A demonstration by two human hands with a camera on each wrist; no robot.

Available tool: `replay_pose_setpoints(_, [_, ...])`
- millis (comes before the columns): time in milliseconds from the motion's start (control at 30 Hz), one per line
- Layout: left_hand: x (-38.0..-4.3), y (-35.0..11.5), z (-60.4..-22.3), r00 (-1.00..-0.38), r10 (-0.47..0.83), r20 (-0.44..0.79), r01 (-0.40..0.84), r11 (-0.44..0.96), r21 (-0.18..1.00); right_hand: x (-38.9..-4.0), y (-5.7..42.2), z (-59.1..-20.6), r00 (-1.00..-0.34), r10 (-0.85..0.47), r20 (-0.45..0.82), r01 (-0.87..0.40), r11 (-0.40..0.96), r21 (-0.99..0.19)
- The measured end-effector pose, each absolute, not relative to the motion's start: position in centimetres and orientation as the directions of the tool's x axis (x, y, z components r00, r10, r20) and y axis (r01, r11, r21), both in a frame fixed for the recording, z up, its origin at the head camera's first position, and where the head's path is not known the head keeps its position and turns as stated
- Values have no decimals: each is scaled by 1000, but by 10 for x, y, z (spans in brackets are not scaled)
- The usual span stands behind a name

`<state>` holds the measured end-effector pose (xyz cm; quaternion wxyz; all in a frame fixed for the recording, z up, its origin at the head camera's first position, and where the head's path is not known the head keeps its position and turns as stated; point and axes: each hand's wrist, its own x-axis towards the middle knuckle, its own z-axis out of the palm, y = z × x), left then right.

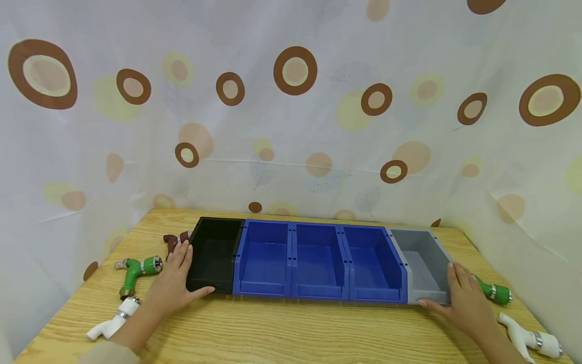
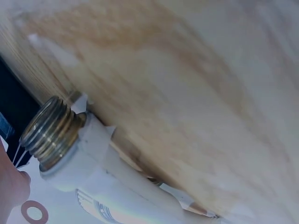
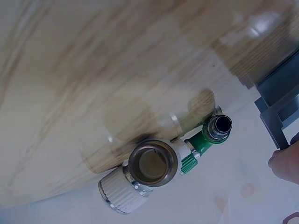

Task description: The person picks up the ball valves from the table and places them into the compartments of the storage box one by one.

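A row of storage bins stands side by side: a black bin (image 1: pixel 215 255) at the left end, three blue bins (image 1: pixel 263 288) in the middle and a grey bin (image 1: pixel 427 297) at the right end. My left hand (image 1: pixel 170 280) lies along the black bin's outer side, fingers extended and thumb at its front edge. Against the grey bin's outer side rests my right hand (image 1: pixel 470 303), with its thumb reaching the front lip. The right wrist view catches the grey bin's edge (image 3: pixel 275 116) and some fingertips (image 3: pixel 286 163).
Left of the bins lie a dark red tap (image 1: pixel 172 241), a green tap (image 1: pixel 133 273) and a white tap (image 1: pixel 113 321). On the right are another green tap (image 1: pixel 497 293) and a white tap (image 1: pixel 529 337). A patterned cloth (image 1: pixel 295 136) hangs behind the wooden table (image 1: pixel 282 333).
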<state>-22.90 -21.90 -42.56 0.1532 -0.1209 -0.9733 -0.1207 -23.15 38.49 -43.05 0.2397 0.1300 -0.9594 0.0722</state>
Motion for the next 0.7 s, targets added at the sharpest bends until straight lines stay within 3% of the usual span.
replay_pose_setpoints(700, [-221,-217,-422,-929,184,322,255,947,194,-230,387,-431,-850,-228,475,-286,957,-53])
